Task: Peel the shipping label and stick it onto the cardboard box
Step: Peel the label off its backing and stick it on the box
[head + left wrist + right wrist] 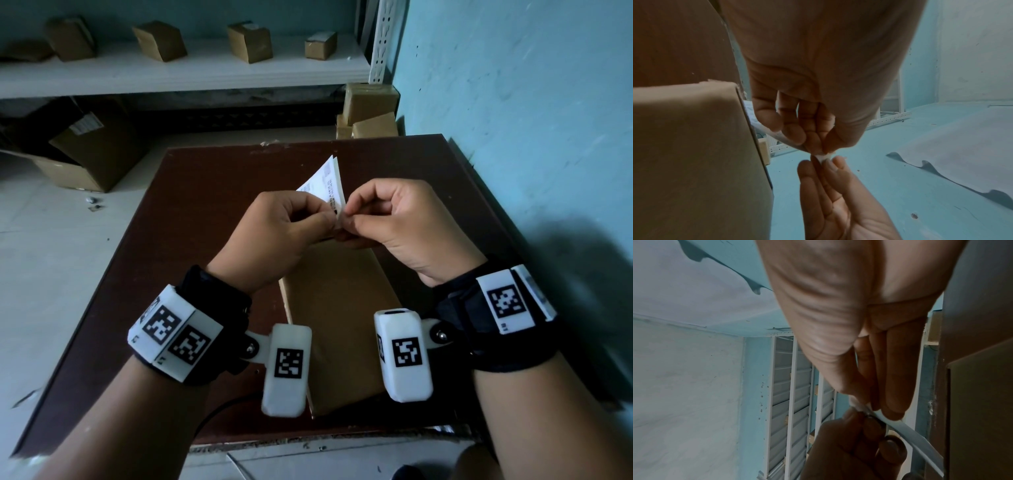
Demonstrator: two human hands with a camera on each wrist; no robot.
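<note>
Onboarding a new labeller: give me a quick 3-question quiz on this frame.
1. True or false: the white printed shipping label is already stuck on the flat brown cardboard box.
2. Which hands pinch the label? A) left only B) right only C) both
3. Fill in: the box lies on the dark brown wooden ___.

Key: 1 false, it is held above the box; 2 C, left hand and right hand; 3 table.

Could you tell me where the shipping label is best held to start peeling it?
At its near lower corner, pinched from both sides: the left hand and right hand already meet there, and the shipping label fans upward, leaving that corner's layers free to separate.
</note>
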